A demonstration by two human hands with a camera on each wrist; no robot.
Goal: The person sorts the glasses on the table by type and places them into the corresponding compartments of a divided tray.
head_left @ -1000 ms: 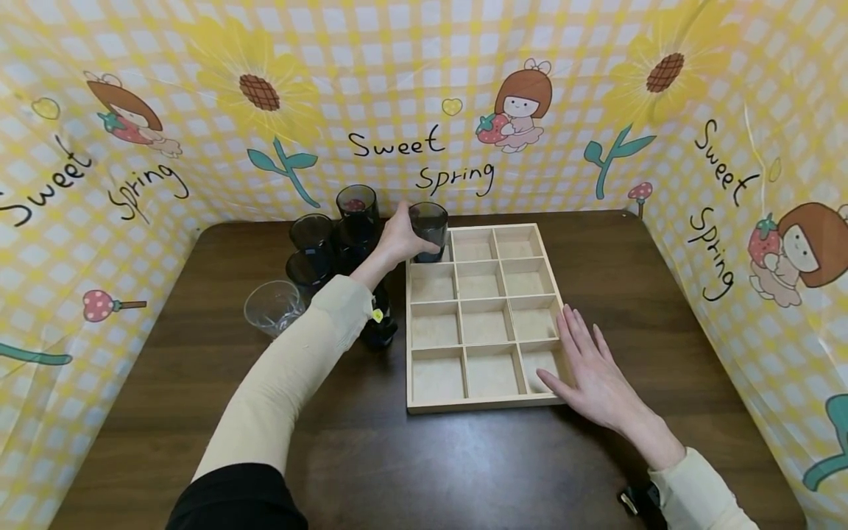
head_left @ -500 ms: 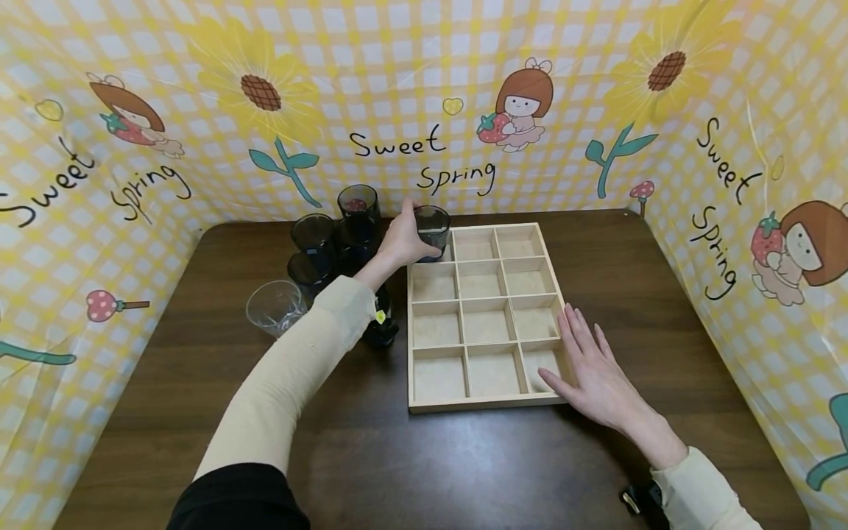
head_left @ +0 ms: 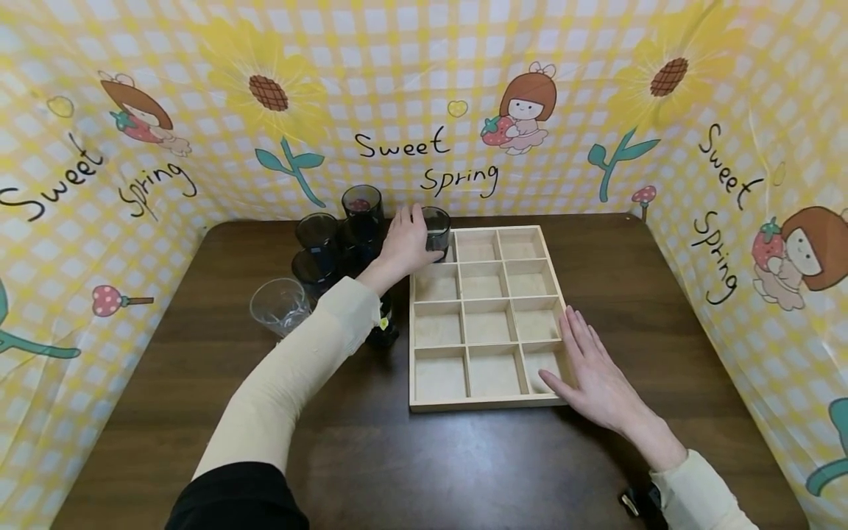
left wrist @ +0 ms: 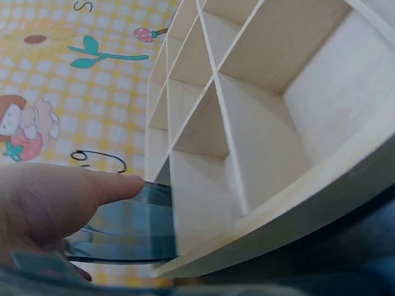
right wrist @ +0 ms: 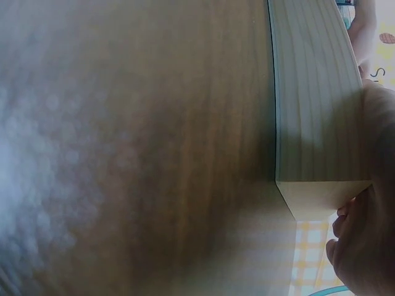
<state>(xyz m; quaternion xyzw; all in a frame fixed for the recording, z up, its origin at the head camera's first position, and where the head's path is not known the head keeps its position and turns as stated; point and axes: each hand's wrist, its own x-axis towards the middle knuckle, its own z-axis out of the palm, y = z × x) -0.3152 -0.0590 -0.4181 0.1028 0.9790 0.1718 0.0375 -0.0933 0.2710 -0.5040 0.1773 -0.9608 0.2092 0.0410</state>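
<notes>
Left hand (head_left: 405,246): fingers lay fairly straight beside a dark glass (head_left: 440,230), thumb touching it
Dark glass: stood upright at the wooden tray's (head_left: 486,404) back-left compartment
Right hand (head_left: 599,383): fingers lay extended on the tray's right edge, thumb spread

i see that my left hand (head_left: 405,246) has changed its posture: a second ago one finger stood out, raised at the far left of the smoked glass (head_left: 439,235), and now several fingers show side by side along that left side, covering the part of the glass that was visible before. measured against the wooden tray (head_left: 486,403), the glass has crept very slightly to the right. my head view has shifted too, with the checked backdrop (head_left: 397,66) now a touch further right.
</notes>
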